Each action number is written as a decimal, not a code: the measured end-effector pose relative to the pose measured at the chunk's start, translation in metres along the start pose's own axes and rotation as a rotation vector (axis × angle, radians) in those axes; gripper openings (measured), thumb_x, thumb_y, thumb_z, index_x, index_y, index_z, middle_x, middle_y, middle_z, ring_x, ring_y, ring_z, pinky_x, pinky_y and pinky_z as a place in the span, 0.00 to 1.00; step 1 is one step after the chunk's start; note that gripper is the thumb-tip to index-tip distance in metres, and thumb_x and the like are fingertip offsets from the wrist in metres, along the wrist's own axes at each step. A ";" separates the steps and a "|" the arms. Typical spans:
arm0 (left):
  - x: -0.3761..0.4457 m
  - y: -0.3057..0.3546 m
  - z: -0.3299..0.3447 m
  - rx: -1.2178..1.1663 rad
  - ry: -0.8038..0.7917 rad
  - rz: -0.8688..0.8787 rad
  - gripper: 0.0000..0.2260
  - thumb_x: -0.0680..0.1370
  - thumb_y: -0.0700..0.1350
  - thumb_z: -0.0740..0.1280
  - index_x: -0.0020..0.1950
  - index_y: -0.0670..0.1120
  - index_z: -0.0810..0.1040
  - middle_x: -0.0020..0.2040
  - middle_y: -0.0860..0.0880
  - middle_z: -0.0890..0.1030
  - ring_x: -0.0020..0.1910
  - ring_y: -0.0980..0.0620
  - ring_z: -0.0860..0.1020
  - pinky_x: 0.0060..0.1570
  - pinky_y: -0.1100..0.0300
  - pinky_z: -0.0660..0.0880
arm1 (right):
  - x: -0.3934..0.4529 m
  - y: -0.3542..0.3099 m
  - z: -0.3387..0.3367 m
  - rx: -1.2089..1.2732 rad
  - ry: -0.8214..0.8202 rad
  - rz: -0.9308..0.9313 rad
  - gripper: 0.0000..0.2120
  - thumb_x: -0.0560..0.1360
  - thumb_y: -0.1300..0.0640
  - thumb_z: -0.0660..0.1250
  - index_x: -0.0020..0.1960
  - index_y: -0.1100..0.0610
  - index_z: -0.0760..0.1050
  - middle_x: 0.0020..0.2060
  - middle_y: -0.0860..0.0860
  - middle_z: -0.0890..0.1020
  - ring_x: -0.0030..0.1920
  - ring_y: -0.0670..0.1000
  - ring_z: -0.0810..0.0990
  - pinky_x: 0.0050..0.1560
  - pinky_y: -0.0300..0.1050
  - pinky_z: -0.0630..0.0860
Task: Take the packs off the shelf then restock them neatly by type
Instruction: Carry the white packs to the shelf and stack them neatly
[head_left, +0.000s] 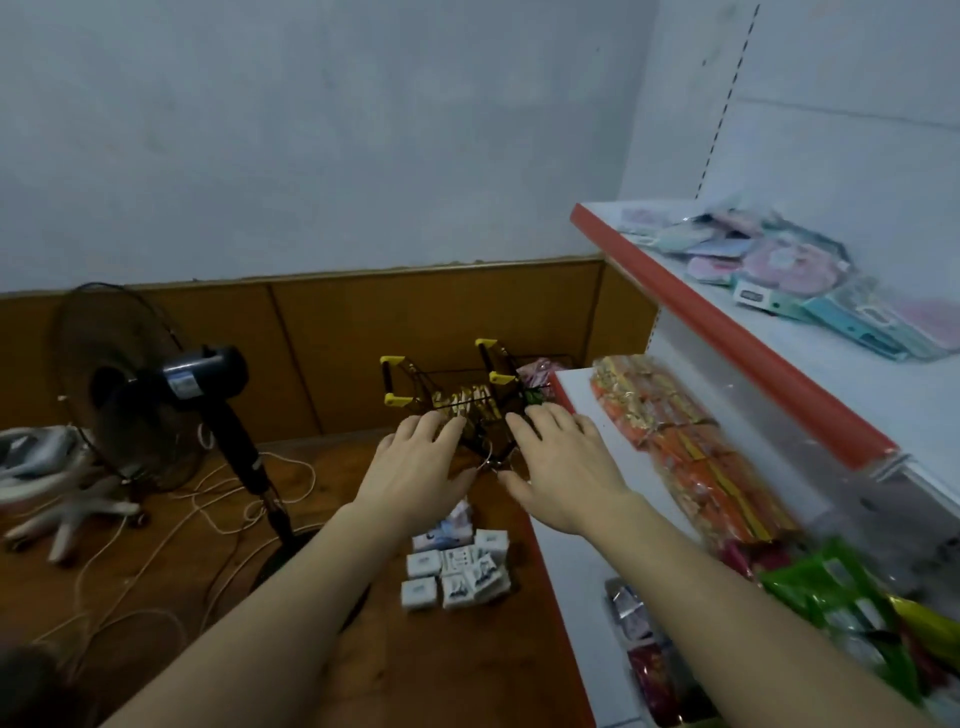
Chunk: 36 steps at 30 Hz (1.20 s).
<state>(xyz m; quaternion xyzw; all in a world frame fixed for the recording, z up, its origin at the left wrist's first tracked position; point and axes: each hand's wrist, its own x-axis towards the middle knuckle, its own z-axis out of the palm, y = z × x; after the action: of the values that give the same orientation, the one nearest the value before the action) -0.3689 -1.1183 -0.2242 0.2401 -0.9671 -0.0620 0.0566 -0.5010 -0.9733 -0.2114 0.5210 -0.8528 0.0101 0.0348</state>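
Two hands reach together over the wire basket (467, 410) on the floor, just off the end of the lower shelf (576, 519). Risk, as judged: the basket is light wire and holds yellow packs (462, 404); an uneven pull from either side could tip it and spill them among the small white packs (454, 569) lying loose on the floor below the wrists. Cords (218, 499) from the fan (156, 384) trail nearby and could snag.

Left hand (415, 462): fingers spread and nearly straight, tips at the basket's near rim; contact likely, grip not confirmed. Right hand (563, 465): fingers spread, lying across the rim by the shelf corner; cannot tell if it grips anything.

Orange packs (691, 441) remain in a row on the lower shelf, green packs (836, 597) nearer.
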 end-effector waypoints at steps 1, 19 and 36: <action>0.011 -0.005 0.011 0.001 -0.026 -0.009 0.30 0.81 0.62 0.59 0.79 0.53 0.56 0.77 0.49 0.62 0.76 0.45 0.59 0.72 0.46 0.65 | 0.013 0.006 0.011 0.011 -0.030 -0.003 0.33 0.80 0.37 0.55 0.80 0.52 0.54 0.77 0.53 0.62 0.78 0.57 0.56 0.76 0.60 0.56; 0.187 -0.127 0.233 -0.109 -0.395 -0.116 0.30 0.81 0.62 0.58 0.79 0.51 0.55 0.77 0.47 0.62 0.74 0.43 0.61 0.69 0.47 0.67 | 0.208 0.063 0.231 -0.001 -0.461 0.047 0.32 0.81 0.40 0.56 0.80 0.52 0.53 0.76 0.54 0.62 0.76 0.57 0.58 0.75 0.59 0.57; 0.277 -0.193 0.607 -0.222 -0.752 -0.235 0.29 0.81 0.62 0.59 0.78 0.50 0.59 0.74 0.47 0.66 0.72 0.44 0.63 0.67 0.48 0.66 | 0.311 0.112 0.613 0.111 -0.724 0.077 0.31 0.80 0.43 0.58 0.79 0.52 0.55 0.74 0.54 0.63 0.74 0.57 0.61 0.73 0.56 0.62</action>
<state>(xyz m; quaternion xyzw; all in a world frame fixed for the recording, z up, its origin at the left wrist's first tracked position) -0.6085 -1.3619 -0.8285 0.3022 -0.8738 -0.2553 -0.2828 -0.7716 -1.2309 -0.7991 0.4595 -0.8269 -0.1276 -0.2980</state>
